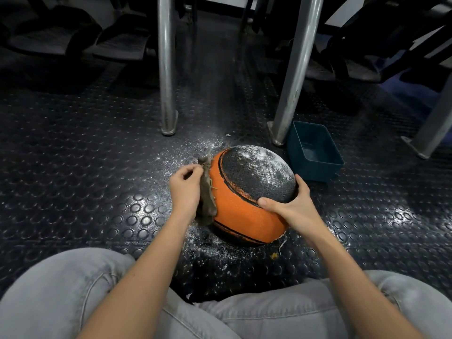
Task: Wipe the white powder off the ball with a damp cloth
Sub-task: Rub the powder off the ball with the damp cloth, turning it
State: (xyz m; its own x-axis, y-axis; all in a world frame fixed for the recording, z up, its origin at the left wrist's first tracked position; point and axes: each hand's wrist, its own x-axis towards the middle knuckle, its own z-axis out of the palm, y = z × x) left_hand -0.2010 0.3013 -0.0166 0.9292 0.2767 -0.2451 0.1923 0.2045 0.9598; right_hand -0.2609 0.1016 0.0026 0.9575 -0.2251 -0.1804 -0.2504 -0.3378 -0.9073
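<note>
An orange basketball (242,211) with a worn black patch dusted in white powder (259,162) sits on the dark studded floor in front of me. My left hand (186,189) grips a brown damp cloth (208,192) against the ball's left side. My right hand (291,204) clasps the ball's right side, thumb lying over the lower edge of the black patch and fingers curled round its far rim.
A dark blue plastic tub (315,152) stands just behind the ball to the right. Two metal legs (167,69) (293,77) rise behind the ball. White powder (215,250) is scattered on the floor around it. My knees in grey jeans (63,289) fill the foreground.
</note>
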